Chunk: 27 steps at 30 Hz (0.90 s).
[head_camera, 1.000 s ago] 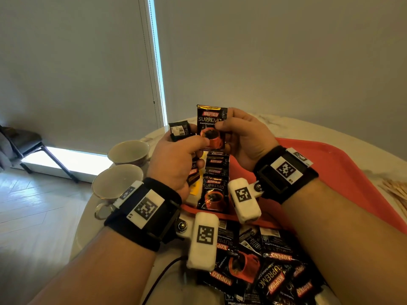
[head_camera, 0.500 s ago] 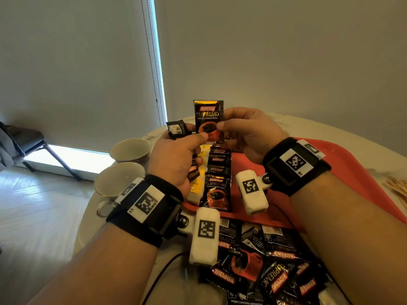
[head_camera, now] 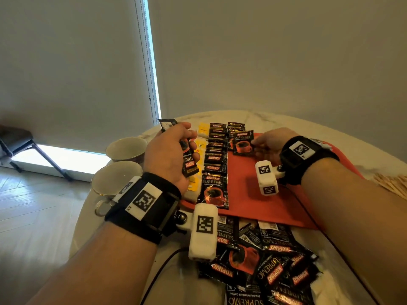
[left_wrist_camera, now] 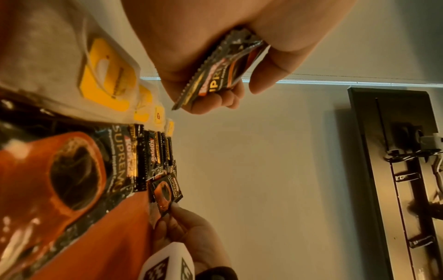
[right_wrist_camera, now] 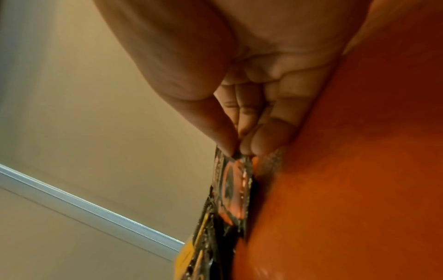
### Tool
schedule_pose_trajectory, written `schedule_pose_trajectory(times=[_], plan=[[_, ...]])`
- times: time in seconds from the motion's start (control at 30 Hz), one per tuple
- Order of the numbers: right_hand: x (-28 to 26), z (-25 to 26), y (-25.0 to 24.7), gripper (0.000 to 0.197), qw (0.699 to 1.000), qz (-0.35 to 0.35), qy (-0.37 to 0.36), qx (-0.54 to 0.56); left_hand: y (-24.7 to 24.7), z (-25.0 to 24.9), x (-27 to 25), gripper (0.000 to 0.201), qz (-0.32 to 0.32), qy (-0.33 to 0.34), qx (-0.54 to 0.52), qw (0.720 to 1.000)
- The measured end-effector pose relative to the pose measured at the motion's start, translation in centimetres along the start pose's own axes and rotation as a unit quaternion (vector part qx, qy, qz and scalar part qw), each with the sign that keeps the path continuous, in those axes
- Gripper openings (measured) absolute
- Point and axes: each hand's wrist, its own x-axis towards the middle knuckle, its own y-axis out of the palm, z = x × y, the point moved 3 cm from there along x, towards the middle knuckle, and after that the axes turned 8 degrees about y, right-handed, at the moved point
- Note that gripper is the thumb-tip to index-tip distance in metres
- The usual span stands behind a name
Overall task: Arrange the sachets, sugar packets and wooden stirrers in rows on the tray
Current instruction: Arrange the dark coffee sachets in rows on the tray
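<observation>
- Lying low over the red tray (head_camera: 275,208), a Kopiko Supremo coffee sachet (head_camera: 243,142) is pinched at its near right corner by the right hand (head_camera: 267,143), thumb and fingertips closed on the foil; the rest of the sachet extends left and away from the grip
- The sachet's long axis is set roughly along the overlapped column of coffee sachets (head_camera: 214,159), and it is held just right of that column, at the head of what is judged to be a second row begun at the far end
- The right hand is the nearer to that spot; the left hand (head_camera: 169,155) is kept above the yellow sugar packets (head_camera: 201,143), its fingers curled round a small stack of spare sachets (head_camera: 189,160)
- Bare tray is seen nearer than the held sachet
- A loose heap of sachets (head_camera: 271,269) lies on the marble tabletop (head_camera: 374,155) near the person, wooden stirrers (head_camera: 391,183) at the right, two cups (head_camera: 116,179) at the left; a plain wall and a window blind stand behind
</observation>
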Motion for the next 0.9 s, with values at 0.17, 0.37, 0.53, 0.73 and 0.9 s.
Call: schedule_pose_trajectory(times=[0.17, 0.37, 0.53, 0.73, 0.9], plan=[[0.1, 0.1, 0.5, 0.007, 0.999, 0.006, 0.000, -0.054, 0.0, 0.0, 0.0, 0.022, -0.009, -0.001, 0.006, 1.000], [0.3, 0.2, 0.8, 0.006, 0.996, 0.004, 0.002, -0.091, 0.0, -0.1, -0.1, 0.021, -0.008, 0.000, 0.013, 1.000], [0.4, 0.1, 0.9, 0.007, 0.994, -0.005, -0.018, -0.107, 0.1, 0.1, -0.2, 0.022, -0.004, -0.006, 0.011, 1.000], [-0.4, 0.5, 0.6, 0.012, 0.997, 0.005, -0.023, -0.077, 0.6, 0.0, -0.7, 0.015, 0.018, -0.028, -0.023, 0.999], [-4.4, 2.3, 1.3, 0.012, 0.985, 0.049, -0.160, -0.045, 0.9, -0.3, -0.7, 0.022, 0.015, -0.020, -0.059, 0.998]])
